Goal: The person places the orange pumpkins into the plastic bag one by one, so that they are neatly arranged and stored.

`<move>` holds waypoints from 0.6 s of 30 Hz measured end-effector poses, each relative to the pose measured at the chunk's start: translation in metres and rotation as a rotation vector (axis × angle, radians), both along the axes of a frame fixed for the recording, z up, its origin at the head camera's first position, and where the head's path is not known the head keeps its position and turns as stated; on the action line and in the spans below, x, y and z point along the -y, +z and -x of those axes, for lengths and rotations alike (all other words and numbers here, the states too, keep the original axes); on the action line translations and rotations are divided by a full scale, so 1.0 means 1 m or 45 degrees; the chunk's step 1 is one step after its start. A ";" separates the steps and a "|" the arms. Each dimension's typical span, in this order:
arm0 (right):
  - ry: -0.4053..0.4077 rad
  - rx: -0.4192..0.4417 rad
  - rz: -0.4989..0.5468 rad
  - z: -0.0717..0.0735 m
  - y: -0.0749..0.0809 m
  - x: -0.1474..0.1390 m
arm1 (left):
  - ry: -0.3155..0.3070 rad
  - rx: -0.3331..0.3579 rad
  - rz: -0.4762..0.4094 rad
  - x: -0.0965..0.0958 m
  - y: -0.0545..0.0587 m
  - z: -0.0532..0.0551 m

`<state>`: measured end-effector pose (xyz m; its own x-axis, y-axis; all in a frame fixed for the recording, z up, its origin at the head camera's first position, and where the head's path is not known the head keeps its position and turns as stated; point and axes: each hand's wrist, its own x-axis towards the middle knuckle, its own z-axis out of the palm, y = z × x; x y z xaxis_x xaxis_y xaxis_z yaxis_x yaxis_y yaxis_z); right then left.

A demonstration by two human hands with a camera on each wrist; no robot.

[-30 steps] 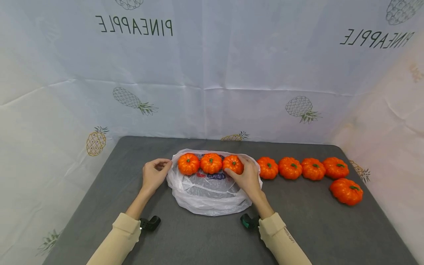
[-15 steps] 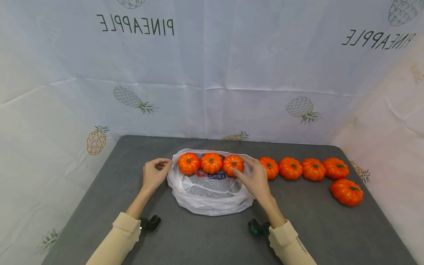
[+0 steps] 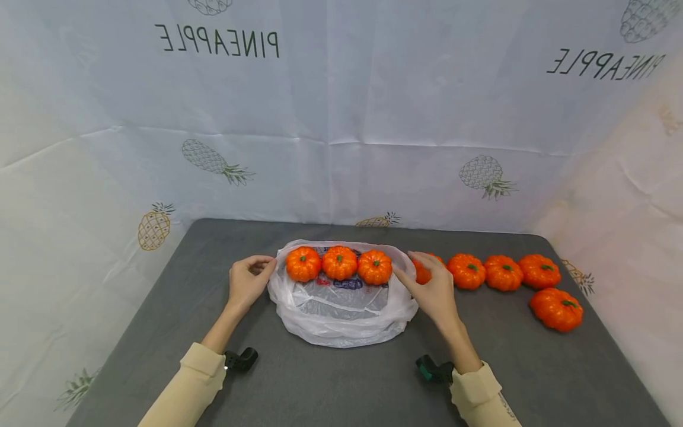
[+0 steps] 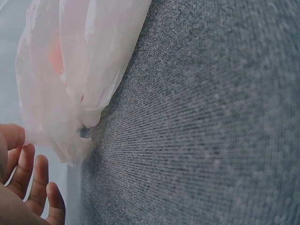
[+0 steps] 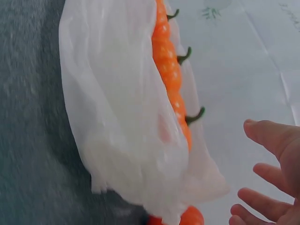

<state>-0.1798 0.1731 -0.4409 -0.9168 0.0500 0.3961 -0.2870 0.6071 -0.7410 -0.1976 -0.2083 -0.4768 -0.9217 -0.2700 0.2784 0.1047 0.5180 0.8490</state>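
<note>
A white plastic bag (image 3: 341,335) lies with its mouth spread wide on the table. Three small orange pumpkins with green stems sit in a row inside it: a left one (image 3: 303,264), a middle one (image 3: 340,263) and a right one (image 3: 374,267). My left hand (image 3: 249,281) pinches the bag's left rim between thumb and fingertips; the left wrist view shows the pinched plastic (image 4: 35,136). My right hand (image 3: 433,290) holds nothing, its fingers spread beside the bag's right rim. It partly covers a pumpkin (image 3: 421,271) just outside the bag.
To the right on the dark grey table (image 3: 331,391) are several more pumpkins: three in the back row, the nearest of them a ribbed pumpkin (image 3: 466,271), and a larger pumpkin (image 3: 557,309) in front. A pineapple-print cloth (image 3: 331,118) hangs behind the table.
My right hand has let go of the right pumpkin in the bag and moved right, out past the bag's rim to the first pumpkin outside. My left hand stays on the rim.
</note>
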 end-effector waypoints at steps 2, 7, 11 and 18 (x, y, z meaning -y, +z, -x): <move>-0.011 0.007 0.009 -0.001 0.001 -0.006 | -0.004 0.000 -0.002 0.000 0.001 -0.001; -0.059 0.030 0.004 -0.003 0.002 -0.025 | -0.003 0.007 -0.007 0.000 0.002 -0.001; -0.126 0.019 -0.004 -0.006 0.001 -0.044 | 0.005 0.010 -0.012 0.000 0.002 -0.001; -0.220 0.015 -0.012 -0.010 0.005 -0.072 | 0.002 -0.009 -0.023 0.001 0.001 -0.001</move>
<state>-0.1695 0.2451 -0.4355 -0.8995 0.2037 0.3866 -0.1689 0.6539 -0.7375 -0.1968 -0.2096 -0.4761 -0.9195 -0.2763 0.2797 0.1099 0.5025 0.8576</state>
